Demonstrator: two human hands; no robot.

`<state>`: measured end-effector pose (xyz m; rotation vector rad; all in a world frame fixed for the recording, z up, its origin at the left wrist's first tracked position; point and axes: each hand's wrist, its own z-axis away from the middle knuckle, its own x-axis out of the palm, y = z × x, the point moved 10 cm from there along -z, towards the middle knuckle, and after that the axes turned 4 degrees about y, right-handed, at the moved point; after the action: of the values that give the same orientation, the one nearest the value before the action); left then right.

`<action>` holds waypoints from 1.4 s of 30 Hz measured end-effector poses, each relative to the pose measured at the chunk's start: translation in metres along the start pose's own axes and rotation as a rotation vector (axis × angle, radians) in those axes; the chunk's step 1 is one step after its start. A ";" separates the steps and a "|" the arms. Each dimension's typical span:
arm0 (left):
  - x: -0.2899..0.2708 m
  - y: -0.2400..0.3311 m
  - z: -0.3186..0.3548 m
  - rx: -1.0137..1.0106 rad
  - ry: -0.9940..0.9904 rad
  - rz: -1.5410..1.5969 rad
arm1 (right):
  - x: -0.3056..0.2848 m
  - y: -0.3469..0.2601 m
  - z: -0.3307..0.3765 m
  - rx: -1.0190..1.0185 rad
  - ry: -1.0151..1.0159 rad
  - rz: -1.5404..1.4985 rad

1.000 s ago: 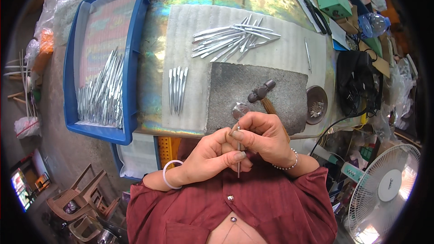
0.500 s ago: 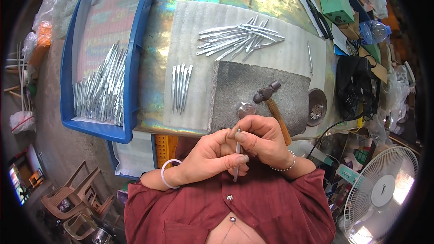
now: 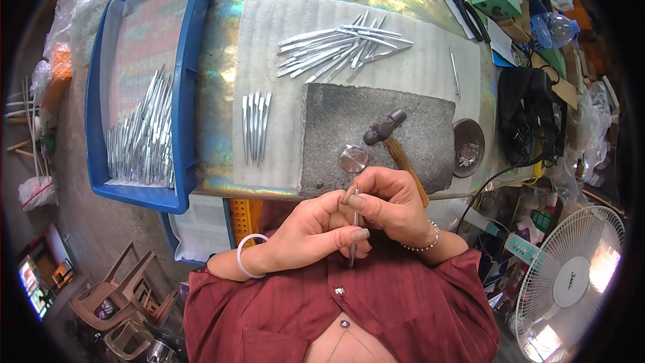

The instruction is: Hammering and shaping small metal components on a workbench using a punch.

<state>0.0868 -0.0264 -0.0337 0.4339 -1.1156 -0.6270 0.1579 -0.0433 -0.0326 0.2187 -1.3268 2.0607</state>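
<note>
- Change from the earlier frames: both hands remain at the near edge of the grey stone block (image 3: 376, 131), close to the chest. Only the camera view has shifted slightly. The work appears to be a fine adjustment done in hand, not a transfer.
- Left hand (image 3: 312, 232): fingers closed around the lower part of a thin metal pin (image 3: 353, 228).
- Right hand (image 3: 393, 205): fingers closed on the upper part of the same pin, pinching near its top.
- Pin location: between the two hands, just near of the block edge, above the red shirt.
- Pin axis: long axis runs near to far. One end points toward the block, the other toward the chest.
- Surroundings: a hammer (image 3: 390, 136) and a round metal disc (image 3: 353, 158) rest on the block. A small row of pins (image 3: 255, 126) lies left of it.
</note>
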 end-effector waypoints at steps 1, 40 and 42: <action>0.002 0.000 -0.001 0.014 -0.037 -0.015 | -0.002 0.001 0.000 0.017 0.010 0.014; -0.091 0.076 0.063 0.700 0.479 0.241 | 0.046 -0.027 -0.002 -0.323 -0.165 0.635; -0.095 0.102 0.083 0.773 0.582 -0.074 | 0.025 -0.041 0.003 -0.333 -0.038 0.611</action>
<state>0.0069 0.1119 -0.0046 1.2394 -0.7412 -0.0795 0.1632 -0.0242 0.0111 -0.3382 -1.9057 2.2631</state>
